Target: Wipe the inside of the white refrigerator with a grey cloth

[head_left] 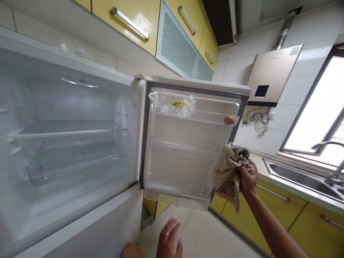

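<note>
My right hand (pixel 247 178) grips a bunched beige cloth with a brown pattern (pixel 228 174) against the outer edge of the open fridge door (pixel 185 163). My left hand (pixel 169 239) is low in the middle, fingers spread, a ring on one finger, holding nothing, just below the door's bottom shelf (pixel 177 199). The door's top shelf holds a crumpled clear plastic bag with a yellow label (pixel 173 104) and a small orange-pink object (pixel 229 120) at its right end. The fridge compartment (pixel 70 143) stands open on the left with bare glass shelves.
Yellow wall cabinets (pixel 129 18) hang above the fridge. To the right run a counter with a steel sink (pixel 301 175) and tap, yellow base cabinets (pixel 306 218), a wall-mounted water heater (pixel 271 75) and a bright window (pixel 319 114). Pale floor tiles lie below the door.
</note>
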The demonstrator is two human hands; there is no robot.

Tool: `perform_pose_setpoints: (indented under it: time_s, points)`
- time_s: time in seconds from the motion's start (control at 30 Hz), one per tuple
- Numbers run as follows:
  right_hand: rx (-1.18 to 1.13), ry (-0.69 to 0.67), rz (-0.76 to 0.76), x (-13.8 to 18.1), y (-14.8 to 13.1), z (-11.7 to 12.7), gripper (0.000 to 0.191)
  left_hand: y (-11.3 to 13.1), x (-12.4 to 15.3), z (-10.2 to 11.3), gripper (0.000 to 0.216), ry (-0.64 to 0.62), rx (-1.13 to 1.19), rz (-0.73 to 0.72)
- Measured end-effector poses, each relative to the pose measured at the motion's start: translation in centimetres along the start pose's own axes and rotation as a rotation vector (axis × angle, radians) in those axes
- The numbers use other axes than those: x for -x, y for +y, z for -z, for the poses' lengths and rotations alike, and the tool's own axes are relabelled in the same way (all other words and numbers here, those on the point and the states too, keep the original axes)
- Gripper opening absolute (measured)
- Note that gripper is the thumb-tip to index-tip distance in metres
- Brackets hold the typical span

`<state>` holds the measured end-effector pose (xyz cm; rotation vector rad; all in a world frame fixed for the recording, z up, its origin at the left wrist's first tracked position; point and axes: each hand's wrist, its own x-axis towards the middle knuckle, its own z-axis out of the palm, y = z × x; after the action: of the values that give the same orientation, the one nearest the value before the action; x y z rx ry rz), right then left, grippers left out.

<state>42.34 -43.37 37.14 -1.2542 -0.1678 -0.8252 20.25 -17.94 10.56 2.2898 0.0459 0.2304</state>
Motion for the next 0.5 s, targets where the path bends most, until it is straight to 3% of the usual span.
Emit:
perform_pose_setpoints:
  time_s: [0.1, 0.17, 0.27, 0.33, 0.5]
  points:
    - [0.068, -0.041, 0.02, 0.6, 0.5, 0.8, 0.059, 1.5, -4.5, 2.3, 0.06, 0.43, -0.243, -0.19]
    - [0.128, -0.039, 0.04, 1.2, 0.1, 1.3, 0.058, 2.1, -7.0, 3.4, 0.066, 0.568, -0.402, -0.291]
    - [0.196, 0.025, 0.178, 2.1, -1.2, 1.9, 0.054, 1.3, -9.6, 3.9, 0.074, 0.547, -0.559, -0.322]
    - [0.207, 0.038, 0.386, 2.8, -2.3, 1.7, 0.049, 0.1, -10.5, 3.5, 0.075, 0.507, -0.613, -0.312]
    - [0.225, -0.255, 0.987, 4.5, -4.7, -1.5, 0.055, -1.6, -10.5, 2.9, 0.067, 0.51, -0.652, -0.354]
